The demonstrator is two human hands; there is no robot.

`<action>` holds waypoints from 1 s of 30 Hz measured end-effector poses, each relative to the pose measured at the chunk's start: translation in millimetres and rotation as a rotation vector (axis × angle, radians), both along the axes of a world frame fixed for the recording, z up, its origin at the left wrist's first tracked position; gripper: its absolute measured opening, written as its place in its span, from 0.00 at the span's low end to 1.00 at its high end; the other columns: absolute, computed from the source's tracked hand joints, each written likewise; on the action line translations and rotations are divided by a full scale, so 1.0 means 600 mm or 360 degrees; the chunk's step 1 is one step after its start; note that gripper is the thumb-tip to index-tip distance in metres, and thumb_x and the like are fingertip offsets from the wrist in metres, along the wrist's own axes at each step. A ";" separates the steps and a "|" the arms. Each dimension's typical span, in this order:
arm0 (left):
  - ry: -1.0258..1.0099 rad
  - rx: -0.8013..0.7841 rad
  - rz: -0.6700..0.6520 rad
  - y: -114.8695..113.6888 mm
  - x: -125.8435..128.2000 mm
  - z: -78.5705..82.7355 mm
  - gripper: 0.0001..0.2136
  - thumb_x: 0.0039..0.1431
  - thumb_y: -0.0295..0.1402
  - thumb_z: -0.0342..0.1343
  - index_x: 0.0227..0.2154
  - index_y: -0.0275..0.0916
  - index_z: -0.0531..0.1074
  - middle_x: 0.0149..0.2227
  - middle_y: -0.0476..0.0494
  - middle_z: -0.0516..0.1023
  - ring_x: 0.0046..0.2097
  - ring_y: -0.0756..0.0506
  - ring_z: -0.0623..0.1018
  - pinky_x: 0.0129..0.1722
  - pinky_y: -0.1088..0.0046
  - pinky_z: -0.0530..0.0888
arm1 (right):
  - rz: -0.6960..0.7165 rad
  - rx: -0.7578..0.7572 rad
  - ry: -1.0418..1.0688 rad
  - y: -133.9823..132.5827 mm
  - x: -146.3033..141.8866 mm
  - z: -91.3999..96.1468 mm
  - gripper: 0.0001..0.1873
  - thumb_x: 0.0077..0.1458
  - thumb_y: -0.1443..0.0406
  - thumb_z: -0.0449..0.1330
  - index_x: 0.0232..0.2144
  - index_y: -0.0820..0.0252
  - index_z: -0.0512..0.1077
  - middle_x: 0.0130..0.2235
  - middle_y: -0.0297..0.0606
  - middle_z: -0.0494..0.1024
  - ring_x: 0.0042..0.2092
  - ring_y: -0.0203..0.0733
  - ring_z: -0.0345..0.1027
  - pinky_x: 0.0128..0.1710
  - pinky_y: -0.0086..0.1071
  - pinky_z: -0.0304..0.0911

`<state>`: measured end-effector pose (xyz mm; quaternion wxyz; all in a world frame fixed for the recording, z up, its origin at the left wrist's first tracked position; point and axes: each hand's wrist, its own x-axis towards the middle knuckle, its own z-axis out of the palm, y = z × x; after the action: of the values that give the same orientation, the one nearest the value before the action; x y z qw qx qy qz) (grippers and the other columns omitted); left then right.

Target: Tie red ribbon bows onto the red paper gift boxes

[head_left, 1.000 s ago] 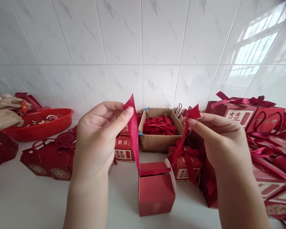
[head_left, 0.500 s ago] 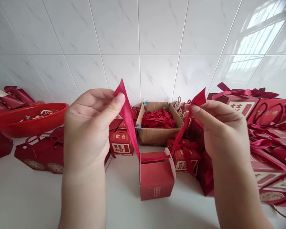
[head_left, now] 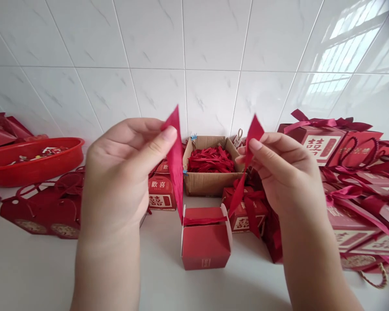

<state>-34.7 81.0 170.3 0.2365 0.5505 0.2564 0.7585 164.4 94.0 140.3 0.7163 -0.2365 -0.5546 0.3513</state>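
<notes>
A red ribbon (head_left: 175, 172) runs through the top of a small red gift box (head_left: 206, 248) standing on the white surface. My left hand (head_left: 123, 168) pinches one end of it between thumb and fingers, the pointed tip sticking up. The other end is pinched in my right hand (head_left: 285, 168), its tip also upward. Both ends rise from the box's two sides, and the right length looks slacker and twisted. The box's pale-edged side flaps stand up around the ribbon. My hands are apart, above and to either side of the box.
Behind the box stands a cardboard carton (head_left: 210, 183) of red ribbons. Stacked gift boxes with bows (head_left: 324, 149) fill the right. On the left are a red plastic basin (head_left: 52, 162) and dark red boxes (head_left: 45, 211). A tiled wall (head_left: 210, 39) closes the back.
My hands have come closer together, the right moving left and the left slightly right. The ribbon's right length has slackened and twisted. The box has turned a little, and the view has shifted slightly.
</notes>
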 end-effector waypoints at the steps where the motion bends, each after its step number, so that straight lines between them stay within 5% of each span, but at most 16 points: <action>1: 0.0017 -0.0013 -0.0053 -0.002 0.004 -0.002 0.07 0.51 0.20 0.62 0.28 0.40 0.79 0.25 0.54 0.80 0.27 0.55 0.77 0.29 0.83 0.76 | 0.0031 -0.0014 0.0002 -0.001 -0.003 0.000 0.02 0.53 0.67 0.64 0.30 0.56 0.74 0.28 0.30 0.78 0.31 0.33 0.73 0.33 0.27 0.70; 6: 0.0322 -0.0143 -0.0223 -0.013 0.033 -0.013 0.05 0.47 0.27 0.67 0.26 0.45 0.81 0.26 0.51 0.80 0.29 0.52 0.77 0.29 0.77 0.75 | 0.0212 -0.0106 -0.0095 -0.008 -0.026 -0.004 0.02 0.52 0.67 0.65 0.31 0.56 0.76 0.27 0.30 0.77 0.23 0.29 0.66 0.22 0.24 0.64; 10: 0.0468 -0.0202 -0.0083 -0.014 0.056 -0.017 0.03 0.46 0.29 0.67 0.24 0.44 0.81 0.24 0.50 0.76 0.29 0.50 0.74 0.29 0.74 0.72 | 0.0436 -0.0066 -0.0164 -0.006 -0.036 -0.011 0.04 0.55 0.68 0.61 0.32 0.57 0.77 0.25 0.30 0.75 0.24 0.31 0.66 0.24 0.26 0.65; 15: 0.0416 -0.0282 0.0004 -0.009 0.057 -0.016 0.16 0.43 0.28 0.69 0.38 0.46 0.78 0.29 0.51 0.75 0.28 0.51 0.73 0.27 0.75 0.72 | 0.0758 -0.0094 -0.0141 -0.004 -0.038 -0.011 0.09 0.57 0.63 0.59 0.26 0.59 0.74 0.22 0.30 0.70 0.24 0.31 0.63 0.26 0.26 0.63; 22: 0.0552 -0.0209 0.0005 -0.005 0.046 -0.022 0.08 0.46 0.33 0.69 0.23 0.43 0.73 0.25 0.52 0.77 0.28 0.49 0.77 0.30 0.72 0.74 | 0.0863 -0.0333 -0.0120 0.003 -0.041 -0.009 0.14 0.57 0.57 0.60 0.24 0.58 0.70 0.23 0.30 0.70 0.25 0.31 0.63 0.27 0.26 0.64; 30: 0.1029 -0.0637 -0.0586 0.005 0.017 -0.007 0.07 0.56 0.37 0.60 0.27 0.40 0.72 0.24 0.52 0.70 0.26 0.52 0.70 0.24 0.78 0.67 | 0.0563 -0.0243 -0.0092 0.016 -0.040 -0.018 0.13 0.55 0.58 0.62 0.23 0.59 0.70 0.23 0.31 0.67 0.26 0.32 0.61 0.28 0.26 0.62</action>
<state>-24.4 83.9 165.8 0.3775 0.7400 0.3570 0.4270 140.2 103.6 129.5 0.6071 -0.1989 -0.5796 0.5059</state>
